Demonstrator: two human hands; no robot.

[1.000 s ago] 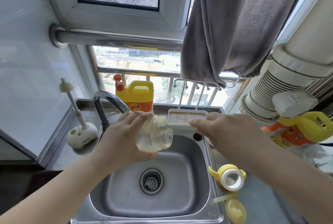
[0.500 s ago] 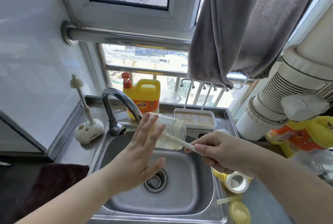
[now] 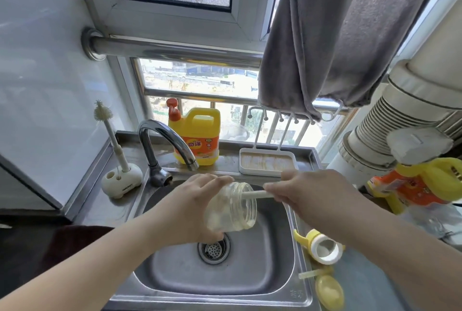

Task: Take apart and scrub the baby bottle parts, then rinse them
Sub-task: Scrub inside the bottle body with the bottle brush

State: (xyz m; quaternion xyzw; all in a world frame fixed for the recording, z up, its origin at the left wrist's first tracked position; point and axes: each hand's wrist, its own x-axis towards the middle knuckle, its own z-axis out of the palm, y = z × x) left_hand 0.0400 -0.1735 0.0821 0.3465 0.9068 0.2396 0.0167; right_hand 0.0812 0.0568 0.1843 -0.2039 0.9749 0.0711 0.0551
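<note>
Clear wide-mouthed plastic baby bottle [image 3: 231,207]: tilted above the steel sink [image 3: 280,255], cradled by the left hand [image 3: 190,210]. White brush handle [image 3: 255,195]: inside the mouth, pinched by the right hand [image 3: 312,195]; bristles apparently inside. Advice: twist, reaching base corners.

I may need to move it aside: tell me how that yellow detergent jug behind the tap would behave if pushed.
The detergent jug looks broad-based and squat, so it would probably slide rather than tip. Its fill level cannot be seen, so its weight is uncertain. The steel ledge under it may be wet, easing the slide.
</note>
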